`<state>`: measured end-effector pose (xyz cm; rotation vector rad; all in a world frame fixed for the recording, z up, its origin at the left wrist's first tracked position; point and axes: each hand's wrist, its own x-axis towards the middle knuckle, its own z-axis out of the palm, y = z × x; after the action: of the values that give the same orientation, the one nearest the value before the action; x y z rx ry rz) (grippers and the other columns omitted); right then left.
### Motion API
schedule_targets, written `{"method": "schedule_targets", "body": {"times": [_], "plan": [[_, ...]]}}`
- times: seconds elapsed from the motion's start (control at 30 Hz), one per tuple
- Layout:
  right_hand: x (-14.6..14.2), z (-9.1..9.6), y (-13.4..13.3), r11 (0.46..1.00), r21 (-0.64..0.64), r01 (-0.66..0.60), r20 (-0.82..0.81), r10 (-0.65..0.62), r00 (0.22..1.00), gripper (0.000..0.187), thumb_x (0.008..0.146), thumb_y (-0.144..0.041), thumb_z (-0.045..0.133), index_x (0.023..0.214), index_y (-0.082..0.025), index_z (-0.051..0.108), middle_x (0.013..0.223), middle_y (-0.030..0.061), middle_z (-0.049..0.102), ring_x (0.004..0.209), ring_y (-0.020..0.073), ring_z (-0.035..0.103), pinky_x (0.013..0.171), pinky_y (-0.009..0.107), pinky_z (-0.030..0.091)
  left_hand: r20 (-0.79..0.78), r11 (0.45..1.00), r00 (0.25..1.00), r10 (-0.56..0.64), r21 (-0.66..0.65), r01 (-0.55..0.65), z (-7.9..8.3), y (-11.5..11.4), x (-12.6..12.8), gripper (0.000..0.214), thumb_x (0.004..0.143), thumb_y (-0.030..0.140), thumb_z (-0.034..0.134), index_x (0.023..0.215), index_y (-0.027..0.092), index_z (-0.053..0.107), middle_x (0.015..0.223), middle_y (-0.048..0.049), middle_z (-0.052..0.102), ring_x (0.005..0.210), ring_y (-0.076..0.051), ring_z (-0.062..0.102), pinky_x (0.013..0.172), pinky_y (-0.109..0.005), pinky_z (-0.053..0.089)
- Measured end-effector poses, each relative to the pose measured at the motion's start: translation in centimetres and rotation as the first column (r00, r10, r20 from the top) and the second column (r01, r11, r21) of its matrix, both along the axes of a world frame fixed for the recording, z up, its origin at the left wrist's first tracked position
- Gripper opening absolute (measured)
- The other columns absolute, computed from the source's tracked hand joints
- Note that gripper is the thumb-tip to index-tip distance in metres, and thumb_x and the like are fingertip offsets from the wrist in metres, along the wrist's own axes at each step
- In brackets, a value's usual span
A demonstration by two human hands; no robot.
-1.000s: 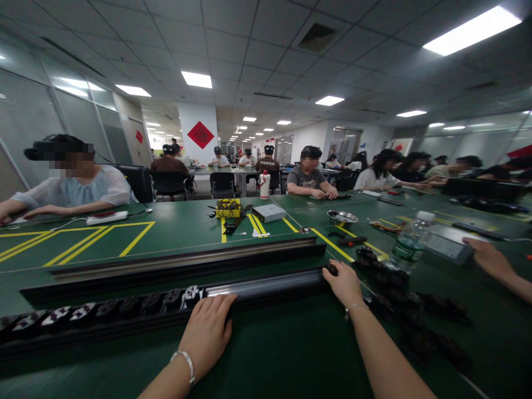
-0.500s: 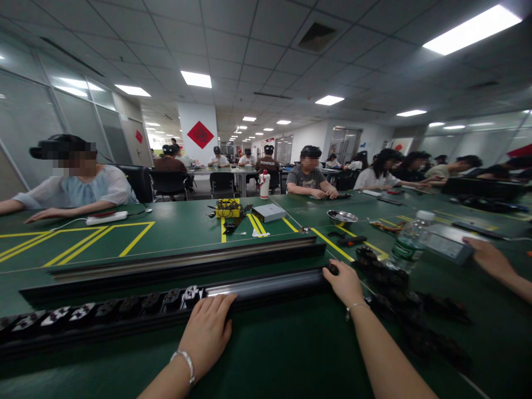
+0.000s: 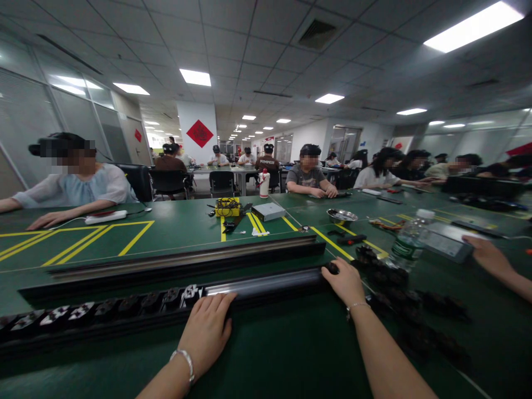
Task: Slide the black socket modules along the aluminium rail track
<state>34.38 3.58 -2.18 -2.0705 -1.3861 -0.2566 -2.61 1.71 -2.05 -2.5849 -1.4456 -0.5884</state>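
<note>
Rests the left hand, loosely spread, on the long black channel left of the bottle, and seemingly pinches a dark piece with the right hand at the end nearest the bottle, risking a skid or tilt from uneven pressure.

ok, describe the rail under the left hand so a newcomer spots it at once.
On the green table, find the camera wearer's left hand and right hand. The left hand lies on a long black rail, with the right at its right end. Unlike the strips behind it, its left stretch carries a row of small socket-like pieces.
</note>
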Motion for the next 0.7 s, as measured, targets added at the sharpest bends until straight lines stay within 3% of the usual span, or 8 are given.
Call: {"method": "schedule_targets", "body": {"times": [0.27, 0.7], "plan": [[-0.61, 0.96, -0.42, 0.998, -0.056, 0.000, -0.111, -0.007, 0.994, 0.029, 0.071, -0.043, 0.047, 0.081, -0.020, 0.061, 0.121, 0.0094, 0.052, 0.107, 0.0263, 0.048, 0.088, 0.037, 0.036, 0.004, 1.000, 1.000, -0.001, -0.007, 0.001, 0.02, -0.02, 0.00, 0.045, 0.078, 0.017, 0.042, 0.121, 0.026, 0.043, 0.113, -0.0024, 0.057, 0.103, -0.018, 0.049, 0.094, -0.036, 0.030], [-0.37, 0.26, -0.15, 0.999, -0.037, 0.012, -0.128, -0.016, 0.992, 0.026, 0.070, -0.043, 0.048, 0.079, -0.022, 0.061, 0.121, 0.0064, 0.052, 0.106, 0.0268, 0.046, 0.086, 0.038, 0.037, 0.008, 1.000, 1.000, -0.005, 0.002, 0.005, 0.06, -0.03, -0.09, 0.045, 0.078, 0.017, 0.043, 0.121, 0.027, 0.043, 0.112, -0.0020, 0.057, 0.102, -0.017, 0.050, 0.093, -0.034, 0.031]]}}
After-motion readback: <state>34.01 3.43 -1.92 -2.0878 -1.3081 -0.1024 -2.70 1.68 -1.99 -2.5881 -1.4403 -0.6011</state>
